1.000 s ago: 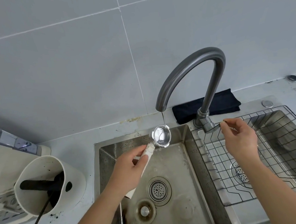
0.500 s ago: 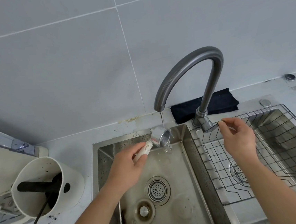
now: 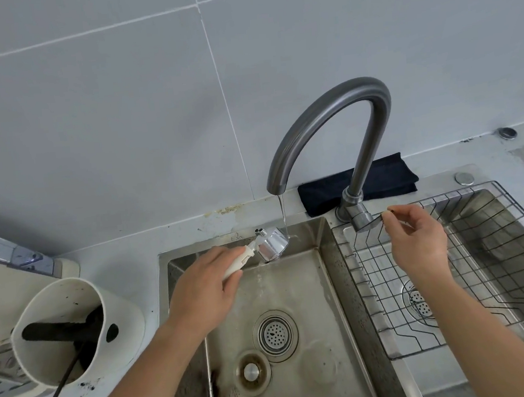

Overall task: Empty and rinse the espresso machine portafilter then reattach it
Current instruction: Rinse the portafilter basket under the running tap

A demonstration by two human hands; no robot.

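While tipped, portafilter (image 3: 271, 244) in left hand (image 3: 203, 295).

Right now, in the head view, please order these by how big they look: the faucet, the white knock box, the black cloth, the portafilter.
1. faucet
2. white knock box, near the faucet in apparent size and closer to the camera
3. black cloth, partly hidden behind the faucet
4. portafilter

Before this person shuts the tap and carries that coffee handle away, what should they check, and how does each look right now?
1. Left hand grips portafilter handle: ok.
2. Basket tipped so water drains into sink: ok.
3. Basket free of grounds: cannot tell, its inside faces away.
4. Right hand fingers on faucet lever: ok.
5. Water off: not ok, a thin stream runs.
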